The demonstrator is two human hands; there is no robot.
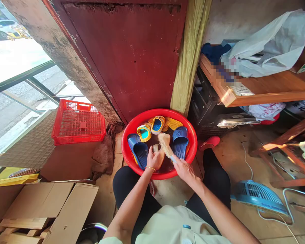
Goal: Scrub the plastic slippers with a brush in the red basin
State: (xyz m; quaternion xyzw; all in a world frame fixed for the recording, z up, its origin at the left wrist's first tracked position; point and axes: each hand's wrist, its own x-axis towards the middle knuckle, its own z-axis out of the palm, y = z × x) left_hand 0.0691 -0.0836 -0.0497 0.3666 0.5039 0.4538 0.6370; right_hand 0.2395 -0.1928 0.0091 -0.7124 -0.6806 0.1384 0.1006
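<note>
A red plastic basin (159, 176) of dark water and slippers stands between my knees. My left hand (155, 159) is closed on a beige slipper (156, 148) over the middle of the basin. In my right hand (185, 170) is a scrub brush (165, 143), gripped by its light blue handle, with pale bristles against or just above the beige slipper. A dark blue slipper (138, 150) lies left of my hands and another navy slipper (180, 140) lies right. Two small yellow-and-blue sandals (144, 133) (158, 124) and a yellow slipper (173, 123) are at the far side.
A dark red door (127, 57) rises behind the basin. On the left are a red crate (78, 123), a brown cloth (104, 157) and an opened cardboard box (38, 200). To the right are a wooden shelf (271, 86) and a blue fan (261, 198) with cords on the floor.
</note>
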